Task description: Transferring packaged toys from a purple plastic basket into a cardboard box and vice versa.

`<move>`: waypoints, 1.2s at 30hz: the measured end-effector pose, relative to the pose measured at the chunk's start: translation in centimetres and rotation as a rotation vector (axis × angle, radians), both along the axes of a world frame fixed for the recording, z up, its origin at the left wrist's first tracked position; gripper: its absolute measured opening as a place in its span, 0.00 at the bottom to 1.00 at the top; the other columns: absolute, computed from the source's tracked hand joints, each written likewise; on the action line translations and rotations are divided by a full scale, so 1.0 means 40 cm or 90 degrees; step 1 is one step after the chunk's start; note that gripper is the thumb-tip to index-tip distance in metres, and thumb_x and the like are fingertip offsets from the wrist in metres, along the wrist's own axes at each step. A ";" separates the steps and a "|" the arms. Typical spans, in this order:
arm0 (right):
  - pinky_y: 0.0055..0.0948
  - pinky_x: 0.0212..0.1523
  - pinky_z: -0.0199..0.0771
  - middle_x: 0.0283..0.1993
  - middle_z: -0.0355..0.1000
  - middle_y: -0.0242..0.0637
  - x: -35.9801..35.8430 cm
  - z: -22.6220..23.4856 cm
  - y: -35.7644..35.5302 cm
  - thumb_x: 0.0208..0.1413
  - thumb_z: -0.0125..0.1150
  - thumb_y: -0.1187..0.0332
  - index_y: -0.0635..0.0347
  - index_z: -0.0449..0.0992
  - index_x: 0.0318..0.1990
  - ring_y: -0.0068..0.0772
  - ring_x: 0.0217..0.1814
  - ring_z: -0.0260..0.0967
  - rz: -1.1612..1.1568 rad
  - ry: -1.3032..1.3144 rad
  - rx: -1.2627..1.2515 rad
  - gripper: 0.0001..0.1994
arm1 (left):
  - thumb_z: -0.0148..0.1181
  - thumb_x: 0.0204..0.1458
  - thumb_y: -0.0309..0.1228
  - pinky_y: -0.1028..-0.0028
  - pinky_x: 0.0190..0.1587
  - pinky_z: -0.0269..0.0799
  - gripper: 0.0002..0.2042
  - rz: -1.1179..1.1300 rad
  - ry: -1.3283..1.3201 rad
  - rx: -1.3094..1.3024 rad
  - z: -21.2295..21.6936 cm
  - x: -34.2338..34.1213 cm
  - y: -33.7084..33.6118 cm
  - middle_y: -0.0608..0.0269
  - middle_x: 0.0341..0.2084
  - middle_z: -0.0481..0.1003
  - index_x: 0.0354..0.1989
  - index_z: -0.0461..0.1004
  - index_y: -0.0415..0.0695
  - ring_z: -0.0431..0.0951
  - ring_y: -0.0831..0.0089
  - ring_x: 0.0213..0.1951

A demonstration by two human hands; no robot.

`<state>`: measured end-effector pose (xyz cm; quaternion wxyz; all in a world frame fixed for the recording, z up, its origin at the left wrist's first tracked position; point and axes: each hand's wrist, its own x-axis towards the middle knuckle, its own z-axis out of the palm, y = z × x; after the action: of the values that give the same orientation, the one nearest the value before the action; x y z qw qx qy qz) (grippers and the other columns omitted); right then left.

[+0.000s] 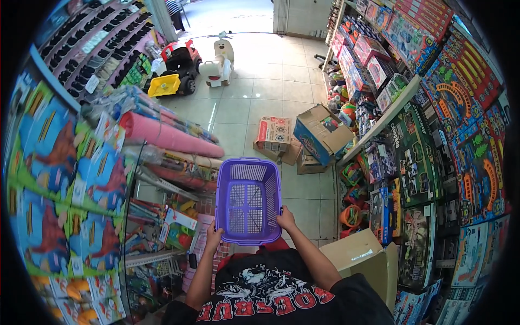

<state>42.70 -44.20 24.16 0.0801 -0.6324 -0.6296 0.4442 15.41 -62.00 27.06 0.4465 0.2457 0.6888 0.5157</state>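
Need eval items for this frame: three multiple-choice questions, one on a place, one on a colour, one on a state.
1. Where do the cardboard boxes lie?
A. on the floor ahead of the basket
B. inside the basket
C. on the top shelf

2. What colour is the basket?
A. green
B. purple
C. white

3. How is the basket held?
A. left hand alone
B. right hand alone
C. both hands at its near rim

Answers: 1 A, the boxes sit on the tiles beyond the basket. 2 B, its mesh walls are purple. 3 C, the left hand and right hand each grip a near corner.

Empty purple slotted basket (248, 200), level, chest-high
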 end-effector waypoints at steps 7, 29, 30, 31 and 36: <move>0.48 0.52 0.70 0.47 0.72 0.59 -0.054 0.066 -0.227 0.48 0.53 0.71 0.62 0.61 0.58 0.60 0.50 0.71 0.050 -0.057 0.010 0.27 | 0.49 0.42 0.19 0.76 0.37 0.70 0.21 0.055 0.010 0.060 0.029 0.003 -0.258 0.62 0.33 0.75 0.49 0.70 0.36 0.74 0.74 0.34; 0.36 0.61 0.63 0.60 0.65 0.52 0.246 0.090 -1.098 0.53 0.57 0.75 0.65 0.51 0.67 0.44 0.61 0.66 -0.102 0.143 0.046 0.33 | 0.51 0.40 0.19 0.76 0.36 0.70 0.21 -0.051 -0.012 0.028 -0.055 0.179 -0.975 0.63 0.30 0.75 0.48 0.71 0.36 0.74 0.76 0.32; 0.35 0.61 0.62 0.61 0.64 0.52 0.264 0.088 -1.127 0.53 0.58 0.74 0.65 0.51 0.67 0.43 0.61 0.65 -0.099 0.143 0.063 0.34 | 0.51 0.40 0.19 0.76 0.36 0.70 0.21 -0.050 -0.014 0.027 -0.057 0.199 -1.002 0.63 0.30 0.75 0.48 0.71 0.36 0.74 0.76 0.32; 0.35 0.62 0.62 0.62 0.63 0.52 0.283 0.091 -1.161 0.53 0.58 0.74 0.65 0.51 0.67 0.42 0.62 0.65 -0.096 0.144 0.078 0.34 | 0.51 0.41 0.19 0.77 0.35 0.70 0.22 -0.043 -0.022 0.040 -0.047 0.220 -1.025 0.63 0.30 0.75 0.49 0.71 0.37 0.73 0.76 0.31; 0.34 0.62 0.62 0.63 0.63 0.52 0.373 0.110 -1.323 0.54 0.58 0.74 0.65 0.52 0.67 0.42 0.62 0.65 -0.095 0.197 0.077 0.34 | 0.51 0.41 0.19 0.77 0.35 0.70 0.24 -0.054 -0.001 0.054 -0.022 0.315 -1.195 0.63 0.30 0.76 0.52 0.71 0.36 0.73 0.77 0.30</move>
<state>57.60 -97.14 28.54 0.2462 -0.5955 -0.5867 0.4905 28.00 -109.79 26.18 0.4575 0.2927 0.6549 0.5255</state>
